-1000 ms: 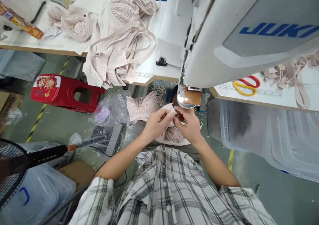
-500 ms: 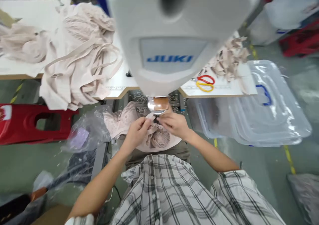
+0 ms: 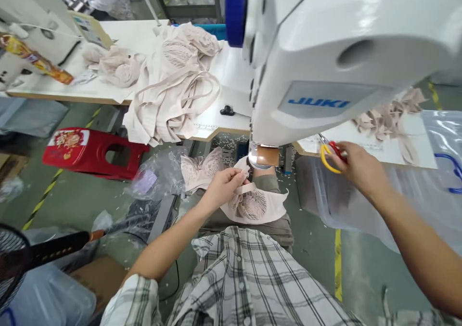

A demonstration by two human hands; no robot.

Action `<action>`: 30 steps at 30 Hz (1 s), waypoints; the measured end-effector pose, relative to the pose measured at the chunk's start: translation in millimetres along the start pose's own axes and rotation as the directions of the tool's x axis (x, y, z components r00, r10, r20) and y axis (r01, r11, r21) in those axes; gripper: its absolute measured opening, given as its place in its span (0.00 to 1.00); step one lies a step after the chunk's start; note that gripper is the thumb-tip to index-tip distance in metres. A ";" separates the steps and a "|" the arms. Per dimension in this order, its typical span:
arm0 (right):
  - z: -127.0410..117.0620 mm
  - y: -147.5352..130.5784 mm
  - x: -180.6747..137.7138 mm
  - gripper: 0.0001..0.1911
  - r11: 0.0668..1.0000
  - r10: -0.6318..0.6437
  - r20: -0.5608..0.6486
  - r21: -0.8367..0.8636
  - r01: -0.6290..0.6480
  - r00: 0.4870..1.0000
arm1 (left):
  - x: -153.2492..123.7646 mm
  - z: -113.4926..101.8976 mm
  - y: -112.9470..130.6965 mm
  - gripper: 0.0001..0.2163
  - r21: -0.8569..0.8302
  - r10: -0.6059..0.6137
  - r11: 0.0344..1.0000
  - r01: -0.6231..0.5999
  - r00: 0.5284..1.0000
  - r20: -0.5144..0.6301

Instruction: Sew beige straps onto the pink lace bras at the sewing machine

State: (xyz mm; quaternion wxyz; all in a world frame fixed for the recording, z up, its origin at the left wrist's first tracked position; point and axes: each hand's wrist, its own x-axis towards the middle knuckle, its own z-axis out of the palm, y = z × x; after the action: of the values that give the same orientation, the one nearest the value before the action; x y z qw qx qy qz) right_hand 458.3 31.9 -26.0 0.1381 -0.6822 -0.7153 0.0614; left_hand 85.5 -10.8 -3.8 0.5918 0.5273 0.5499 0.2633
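A pale pink lace bra (image 3: 252, 204) lies across my lap beneath the sewing machine's head. My left hand (image 3: 225, 185) pinches its strap just below the metal and orange end of the machine arm (image 3: 265, 156). Over the front edge of the table on the right, my right hand (image 3: 361, 167) has its fingers closed on scissors (image 3: 327, 158) with one red and one yellow handle loop. The blades point toward the machine and rest near the tabletop.
A white JUKI sewing machine (image 3: 325, 71) overhangs the table. Beige bras (image 3: 173, 90) are heaped left of it, and fabric scraps (image 3: 390, 114) lie at right. Below stand a red stool (image 3: 97, 152) and clear plastic bins (image 3: 325, 196). A drink bottle (image 3: 39, 61) lies far left.
My right hand has left the bra and moved right to the scissors, which it now grips. My left hand still holds the strap. The view has turned left.
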 end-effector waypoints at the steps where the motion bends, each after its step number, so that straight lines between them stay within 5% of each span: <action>1: 0.2 -9.1 -21.1 0.10 0.997 0.000 -0.035 0.083 0.003 0.999 | -0.4 -1.4 -0.8 0.16 -0.062 -0.029 0.998 0.029 1.000 0.001; 4: -0.2 -50.1 -79.9 0.11 0.956 -0.038 -0.027 0.289 0.044 0.999 | -1.4 -2.2 -1.1 0.16 -0.215 -0.084 0.973 0.085 0.996 0.015; 6: 1.4 -82.4 -105.0 0.16 0.928 -0.184 0.036 0.336 0.162 0.982 | -2.2 -1.1 0.8 0.16 -0.253 -0.088 0.963 0.094 0.995 0.035; 11: 14.6 -133.5 -110.7 0.18 0.902 -0.283 -0.075 0.319 0.292 0.956 | -6.4 1.1 9.3 0.16 -0.164 -0.053 0.984 0.062 0.997 0.055; 16: 30.3 -148.0 -93.9 0.16 0.877 -0.317 -0.108 0.346 0.334 0.942 | -8.6 2.0 13.1 0.12 -0.095 0.002 0.995 0.006 0.997 0.075; 21: 38.4 -145.7 -90.4 0.14 0.851 -0.317 -0.015 0.437 0.291 0.948 | -6.3 0.6 11.1 0.10 -0.019 0.010 1.000 -0.009 0.998 0.062; 26: 38.0 -137.3 -102.2 0.13 0.816 -0.152 0.018 0.567 0.116 0.988 | -5.5 -4.3 10.6 0.12 -0.021 0.027 0.999 -0.026 0.998 0.060; 30: 39.8 -140.7 -106.4 0.14 0.797 -0.163 -0.042 0.584 0.157 0.986 | -3.7 -8.2 10.3 0.15 0.043 0.069 0.997 -0.071 0.996 0.048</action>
State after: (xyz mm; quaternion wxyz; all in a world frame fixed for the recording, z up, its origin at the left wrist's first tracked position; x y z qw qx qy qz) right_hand 315.4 -78.4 -37.2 0.3419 -0.5434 -0.7175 0.2702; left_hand 79.7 -8.2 8.4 0.5831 0.5651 0.5230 0.2592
